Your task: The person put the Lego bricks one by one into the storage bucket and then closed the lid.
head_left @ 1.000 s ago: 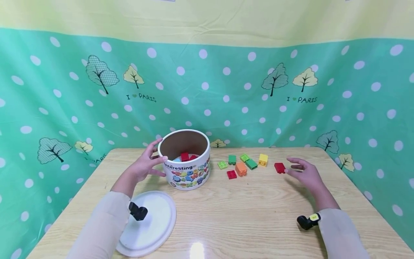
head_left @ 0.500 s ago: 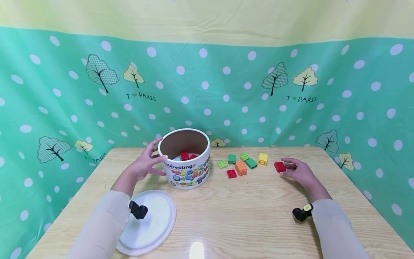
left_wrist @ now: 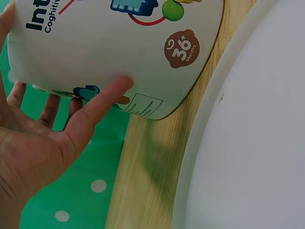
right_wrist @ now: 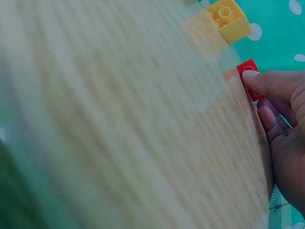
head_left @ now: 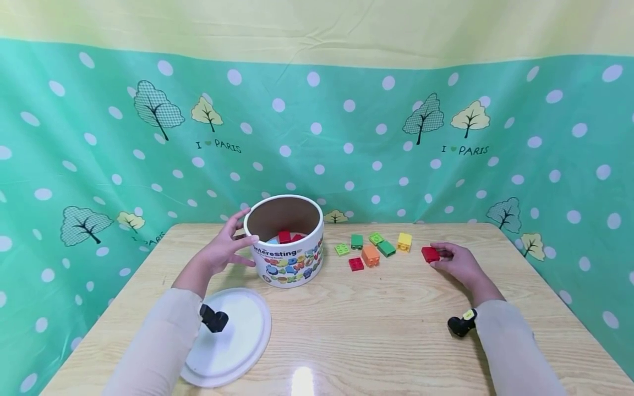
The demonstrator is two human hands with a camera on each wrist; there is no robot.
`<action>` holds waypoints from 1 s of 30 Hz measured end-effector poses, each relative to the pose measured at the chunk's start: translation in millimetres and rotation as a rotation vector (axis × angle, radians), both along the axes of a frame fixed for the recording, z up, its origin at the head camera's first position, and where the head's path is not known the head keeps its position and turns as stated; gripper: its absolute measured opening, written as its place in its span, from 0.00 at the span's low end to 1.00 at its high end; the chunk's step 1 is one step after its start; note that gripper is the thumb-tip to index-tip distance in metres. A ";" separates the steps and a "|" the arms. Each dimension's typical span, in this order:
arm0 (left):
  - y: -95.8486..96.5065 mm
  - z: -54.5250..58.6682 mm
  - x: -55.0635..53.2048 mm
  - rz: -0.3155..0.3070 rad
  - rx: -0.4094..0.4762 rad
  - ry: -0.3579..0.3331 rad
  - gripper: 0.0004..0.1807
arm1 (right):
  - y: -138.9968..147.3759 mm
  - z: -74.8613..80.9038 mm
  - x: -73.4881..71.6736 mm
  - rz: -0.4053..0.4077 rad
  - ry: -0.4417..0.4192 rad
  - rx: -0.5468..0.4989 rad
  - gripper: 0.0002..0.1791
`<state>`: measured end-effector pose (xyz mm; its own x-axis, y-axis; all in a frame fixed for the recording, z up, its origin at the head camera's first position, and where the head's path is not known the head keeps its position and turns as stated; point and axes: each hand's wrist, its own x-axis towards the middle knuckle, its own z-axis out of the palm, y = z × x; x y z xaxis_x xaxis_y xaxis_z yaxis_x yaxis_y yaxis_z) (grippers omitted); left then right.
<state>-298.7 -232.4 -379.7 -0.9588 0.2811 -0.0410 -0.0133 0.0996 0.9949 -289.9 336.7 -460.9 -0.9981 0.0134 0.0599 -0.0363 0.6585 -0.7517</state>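
My left hand (head_left: 221, 251) rests against the left side of a white round toy bucket (head_left: 289, 272) printed "Interesting". In the left wrist view its thumb and fingers spread along the bucket wall (left_wrist: 105, 52). Several blocks, red ones (head_left: 284, 237) among them, lie inside the bucket. At the right, my right hand (head_left: 459, 265) pinches a red toy building brick (head_left: 430, 253). The right wrist view shows the thumb pressed on the brick (right_wrist: 254, 93), low at the tabletop, with the other fingers curled behind.
Between the bucket and right hand lie a yellow brick (head_left: 404, 242), an orange one (head_left: 370, 256), dark green (head_left: 387, 248) and light green (head_left: 342, 249) bricks, and a flat red one (head_left: 356, 264). A white lid (head_left: 242, 341) lies front left. A polka-dot curtain (head_left: 317, 148) hangs behind.
My right hand has moved left to the red brick and closed its thumb and fingers on it. The left hand stays at the bucket.
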 end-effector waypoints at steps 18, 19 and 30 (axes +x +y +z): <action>0.7 1.1 1.9 -0.001 0.021 -0.007 0.50 | -3.3 12.4 9.9 0.006 0.002 -0.019 0.31; 0.8 1.2 2.1 -0.002 0.022 -0.006 0.50 | -4.0 13.7 10.6 0.010 -0.002 -0.024 0.32; 1.4 1.3 2.1 -0.004 0.020 -0.005 0.51 | -15.3 32.0 19.7 0.037 0.001 -0.074 0.32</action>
<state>-296.6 -231.1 -378.3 -0.9575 0.2857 -0.0399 -0.0178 0.0798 0.9967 -270.2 321.5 -428.9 -0.9980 -0.0190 0.0607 -0.0599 0.5993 -0.7983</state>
